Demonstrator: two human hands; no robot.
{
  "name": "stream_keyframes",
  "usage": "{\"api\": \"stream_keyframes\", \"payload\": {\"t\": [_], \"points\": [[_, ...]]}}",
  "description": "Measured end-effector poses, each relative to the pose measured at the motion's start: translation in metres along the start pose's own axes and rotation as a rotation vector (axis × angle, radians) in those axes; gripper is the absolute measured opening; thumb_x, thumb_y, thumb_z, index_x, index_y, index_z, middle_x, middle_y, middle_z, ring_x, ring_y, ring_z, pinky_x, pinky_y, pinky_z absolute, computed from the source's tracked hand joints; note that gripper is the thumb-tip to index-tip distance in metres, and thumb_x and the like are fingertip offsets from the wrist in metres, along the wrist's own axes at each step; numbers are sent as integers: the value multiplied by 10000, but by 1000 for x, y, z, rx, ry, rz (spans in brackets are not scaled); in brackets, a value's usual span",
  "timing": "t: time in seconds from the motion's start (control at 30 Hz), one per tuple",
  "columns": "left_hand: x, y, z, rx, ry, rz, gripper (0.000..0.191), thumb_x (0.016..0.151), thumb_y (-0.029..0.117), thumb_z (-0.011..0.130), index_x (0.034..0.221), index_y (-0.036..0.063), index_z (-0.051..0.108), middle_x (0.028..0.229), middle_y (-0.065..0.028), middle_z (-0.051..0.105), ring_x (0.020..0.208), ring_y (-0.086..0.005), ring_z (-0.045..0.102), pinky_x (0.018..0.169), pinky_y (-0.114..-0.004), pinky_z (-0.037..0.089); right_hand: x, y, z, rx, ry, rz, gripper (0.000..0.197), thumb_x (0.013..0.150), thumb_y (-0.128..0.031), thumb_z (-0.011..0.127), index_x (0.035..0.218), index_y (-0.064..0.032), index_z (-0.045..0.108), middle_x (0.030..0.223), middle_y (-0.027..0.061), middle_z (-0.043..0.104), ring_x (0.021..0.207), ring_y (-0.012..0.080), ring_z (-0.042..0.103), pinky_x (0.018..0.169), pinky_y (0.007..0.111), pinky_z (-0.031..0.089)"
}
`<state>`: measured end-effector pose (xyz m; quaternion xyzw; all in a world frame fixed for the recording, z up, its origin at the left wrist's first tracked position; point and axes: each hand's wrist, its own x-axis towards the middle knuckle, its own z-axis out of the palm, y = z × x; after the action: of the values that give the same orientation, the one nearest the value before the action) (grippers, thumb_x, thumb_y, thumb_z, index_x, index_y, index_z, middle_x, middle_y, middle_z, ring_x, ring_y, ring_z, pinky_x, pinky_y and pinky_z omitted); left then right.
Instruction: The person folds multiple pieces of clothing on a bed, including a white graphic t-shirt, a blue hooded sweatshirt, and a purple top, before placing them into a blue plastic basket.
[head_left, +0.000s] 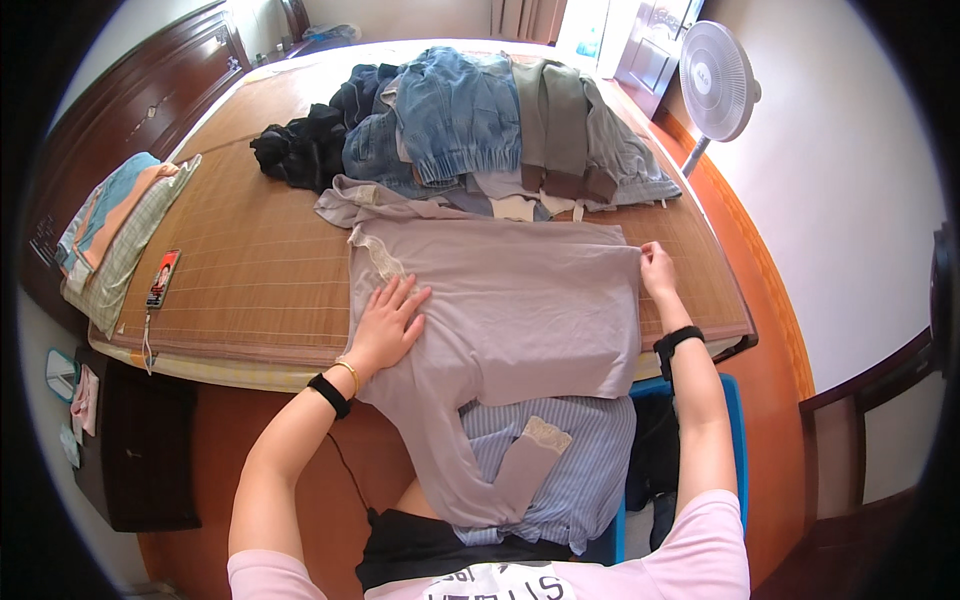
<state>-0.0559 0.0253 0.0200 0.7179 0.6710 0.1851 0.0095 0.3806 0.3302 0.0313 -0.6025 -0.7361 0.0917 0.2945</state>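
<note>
A pale mauve long-sleeved top with lace trim (540, 300) lies spread sideways over the near edge of the bed. Flat on the top, beside the lace of its neckline, rests my left hand (390, 322) with the fingers apart. At the far right corner of the hem, my right hand (657, 270) pinches the fabric between thumb and fingers. One sleeve with a lace cuff (547, 435) hangs bent towards me, over a blue-and-white striped garment (592, 450) on my lap. The other sleeve lies folded away from me, near the clothes pile.
A heap of clothes with a denim jacket (461, 112) lies farther back on the bed mat (247, 255). At the left are a phone (163, 279) with a cable and folded textiles (120, 217). A blue bin (731, 420) holds dark clothes; a fan (716, 82) stands at right.
</note>
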Motion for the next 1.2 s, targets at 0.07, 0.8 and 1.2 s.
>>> {"api": "stream_keyframes", "payload": {"t": [0.07, 0.8, 1.2], "points": [[0, -1, 2, 8, 14, 12, 476, 953, 300, 489, 1415, 184, 466, 1523, -124, 367, 1425, -354, 284, 1155, -500, 221, -28, 3, 7, 133, -109, -67, 311, 901, -189, 609, 1171, -35, 626, 896, 130, 686, 839, 266, 661, 745, 398, 519], [-199, 52, 2, -175, 85, 281, 136, 722, 65, 650, 813, 111, 560, 919, -57, 513, 866, -276, 509, 769, -393, 431, -310, -42, -94, 93, -396, -224, 378, 788, -29, 685, 1162, -39, 632, 1211, 168, 535, 1135, 347, 524, 997, 408, 419], [-197, 80, 44, -277, -56, 424, 278, 828, 133, 605, 1092, 49, 587, 1062, -104, 577, 945, -290, 572, 815, -380, 508, -423, -125, -70, 45, -1112, -758, 665, 783, -276, 741, 1381, -152, 478, 1243, 104, 564, 1165, 301, 539, 911, 437, 440]]}}
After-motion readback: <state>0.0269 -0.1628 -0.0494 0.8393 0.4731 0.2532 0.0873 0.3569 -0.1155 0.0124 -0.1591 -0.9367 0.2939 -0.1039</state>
